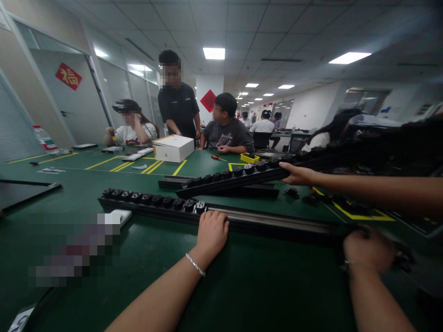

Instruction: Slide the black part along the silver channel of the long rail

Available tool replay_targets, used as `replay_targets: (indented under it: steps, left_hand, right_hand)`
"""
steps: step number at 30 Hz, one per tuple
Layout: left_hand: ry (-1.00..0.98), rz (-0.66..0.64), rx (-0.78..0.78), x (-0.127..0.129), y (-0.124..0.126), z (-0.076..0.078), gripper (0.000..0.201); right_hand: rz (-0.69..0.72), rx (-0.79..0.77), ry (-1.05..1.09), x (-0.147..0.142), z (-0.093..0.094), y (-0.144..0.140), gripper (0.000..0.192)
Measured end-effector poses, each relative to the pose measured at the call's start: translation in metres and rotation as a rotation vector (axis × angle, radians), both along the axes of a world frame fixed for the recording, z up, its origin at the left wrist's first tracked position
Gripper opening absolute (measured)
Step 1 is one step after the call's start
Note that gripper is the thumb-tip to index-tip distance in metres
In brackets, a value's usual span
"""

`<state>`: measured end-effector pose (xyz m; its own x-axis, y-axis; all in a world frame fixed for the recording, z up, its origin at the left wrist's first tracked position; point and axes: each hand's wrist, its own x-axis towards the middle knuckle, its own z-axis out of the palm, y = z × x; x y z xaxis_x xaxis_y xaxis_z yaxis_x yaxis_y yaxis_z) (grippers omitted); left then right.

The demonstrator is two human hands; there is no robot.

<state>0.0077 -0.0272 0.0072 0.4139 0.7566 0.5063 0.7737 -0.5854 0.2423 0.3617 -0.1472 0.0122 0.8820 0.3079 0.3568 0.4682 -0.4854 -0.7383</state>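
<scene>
Steady the long black rail point(277, 225): your left hand point(212, 233) presses its middle, your right hand point(368, 249) grips its end; next, seat further modules.

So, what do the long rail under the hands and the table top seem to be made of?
The long rail looks like black-coated metal; its inner strip shines silvery.
The table top looks like a matte green mat, perhaps rubber; it reflects little.
</scene>
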Motion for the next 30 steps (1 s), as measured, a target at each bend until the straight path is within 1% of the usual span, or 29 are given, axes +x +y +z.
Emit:
replay_targets:
  steps: [1,2,4,6,11,16,19,21,23,25,26,28,30]
  left_hand:
    - [0.006,-0.006,-0.007,0.000,-0.001,0.001,0.016]
    - [0.009,-0.014,-0.016,-0.001,-0.003,0.001,0.016]
    - [0.015,-0.029,-0.038,-0.002,-0.006,0.004,0.015]
    - [0.025,-0.039,-0.064,-0.003,-0.009,0.006,0.014]
    - [0.038,-0.046,-0.115,-0.004,-0.013,0.011,0.012]
    - [0.025,-0.059,-0.108,-0.004,-0.013,0.011,0.014]
    - [-0.005,-0.076,-0.093,-0.004,-0.014,0.011,0.016]
    - [-0.041,-0.084,-0.050,-0.007,-0.015,0.012,0.018]
    - [-0.094,-0.039,0.023,-0.013,-0.014,0.012,0.024]
    - [-0.140,0.086,0.084,-0.021,-0.011,0.011,0.033]
    - [-0.153,0.160,0.094,-0.025,-0.009,0.009,0.038]
    - [-0.143,0.265,0.102,-0.033,-0.004,0.004,0.049]
    - [-0.107,0.323,0.080,-0.038,0.001,-0.001,0.055]
  right_hand:
    - [-0.073,0.003,-0.094,-0.008,0.001,0.001,0.044]
    - [-0.071,-0.015,-0.160,-0.014,0.002,0.001,0.041]
    - [0.006,-0.078,-0.250,-0.022,0.000,0.002,0.035]
    - [0.065,-0.132,-0.288,-0.023,-0.006,0.002,0.033]
    - [0.053,-0.166,-0.305,-0.012,-0.018,-0.003,0.038]
    - [0.012,-0.241,-0.220,-0.010,-0.016,-0.001,0.038]
    - [0.031,-0.233,-0.241,-0.008,-0.016,0.003,0.039]
    - [0.052,-0.209,-0.271,-0.006,-0.019,0.006,0.039]
    - [0.063,-0.181,-0.285,-0.002,-0.022,0.010,0.039]
    - [0.057,-0.157,-0.289,0.002,-0.025,0.014,0.038]
    - [0.048,-0.146,-0.289,0.004,-0.026,0.016,0.038]
    - [0.029,-0.122,-0.281,0.006,-0.029,0.019,0.040]
    - [0.010,-0.098,-0.265,0.007,-0.032,0.021,0.041]
